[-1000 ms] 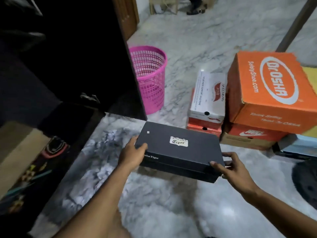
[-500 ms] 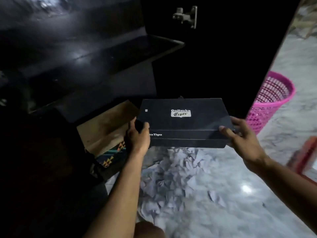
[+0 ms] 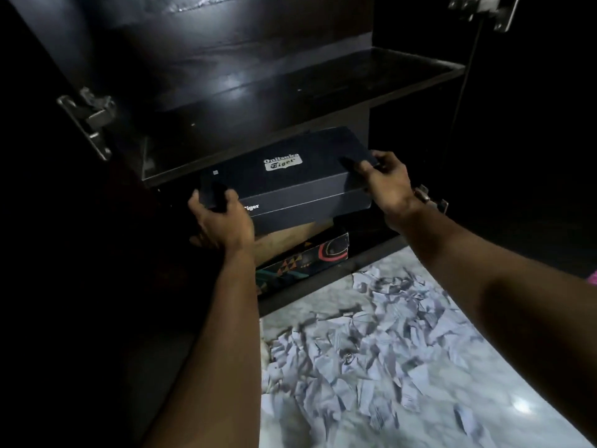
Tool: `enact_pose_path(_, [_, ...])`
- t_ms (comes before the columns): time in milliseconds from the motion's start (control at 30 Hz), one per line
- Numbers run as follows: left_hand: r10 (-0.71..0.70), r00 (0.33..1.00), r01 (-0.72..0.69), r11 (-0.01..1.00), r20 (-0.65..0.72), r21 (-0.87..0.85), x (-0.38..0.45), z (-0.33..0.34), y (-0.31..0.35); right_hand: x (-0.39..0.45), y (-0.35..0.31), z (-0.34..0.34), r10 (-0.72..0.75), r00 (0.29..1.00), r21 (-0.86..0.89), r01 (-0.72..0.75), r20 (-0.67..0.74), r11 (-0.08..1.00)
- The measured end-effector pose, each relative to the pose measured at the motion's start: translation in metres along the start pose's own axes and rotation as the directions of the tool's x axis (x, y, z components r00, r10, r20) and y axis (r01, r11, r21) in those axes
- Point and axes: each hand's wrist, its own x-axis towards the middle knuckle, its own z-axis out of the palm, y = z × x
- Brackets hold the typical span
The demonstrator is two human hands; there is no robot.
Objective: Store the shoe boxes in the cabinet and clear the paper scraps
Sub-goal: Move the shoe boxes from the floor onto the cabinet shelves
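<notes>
I hold a black shoe box (image 3: 290, 185) with a white logo label between both hands, at the mouth of the dark cabinet (image 3: 258, 92). My left hand (image 3: 223, 218) grips its near left corner and my right hand (image 3: 387, 179) grips its right end. The box is level with the front edge of a lower shelf, above a brown box with a patterned side (image 3: 303, 253) lying in the bottom compartment. White paper scraps (image 3: 371, 344) are strewn over the marble floor in front of the cabinet.
The cabinet's shelves (image 3: 307, 82) above the box look bare and dark. Metal door hinges (image 3: 92, 118) stick out on the left side, and another hinge (image 3: 484, 11) at the top right. A sliver of the pink basket (image 3: 592, 278) shows at the right edge.
The view has swung from the floor and box pile to the cabinet. Both hands have carried the black box up and forward to the cabinet opening, above the brown box.
</notes>
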Motion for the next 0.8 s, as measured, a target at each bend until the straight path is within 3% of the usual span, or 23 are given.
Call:
enact_pose_path(100, [-0.031,0.997,0.030,0.999,-0.066,-0.011,0.012,0.001,-0.011,0.016,-0.001,0.032,0.026,0.999,-0.006,-0.026,0.041,1.000])
enact_pose_path(300, [0.016,0.998,-0.012,0.996,-0.052,0.084,0.007,0.004,-0.036,0.025,0.028,0.059,0.076,0.991,-0.022,-0.074,0.110,0.997])
enact_pose_path(600, [0.089,0.992,-0.080,0.991,-0.086,0.106,-0.028,-0.005,-0.028,-0.049,0.026,-0.029,0.061,0.998,-0.107,-0.058,0.019,0.993])
enact_pose_path(700, [0.173,0.982,-0.176,0.984,0.074,0.036,-0.067,0.001,-0.024,-0.091,0.026,-0.078,0.068,0.997,-0.214,-0.060,0.029,0.975])
enact_pose_path(800, [0.277,0.908,-0.260,0.961,0.313,-0.093,-0.119,0.019,-0.021,-0.135,0.026,-0.135,0.097,0.995,-0.391,-0.079,0.026,0.917])
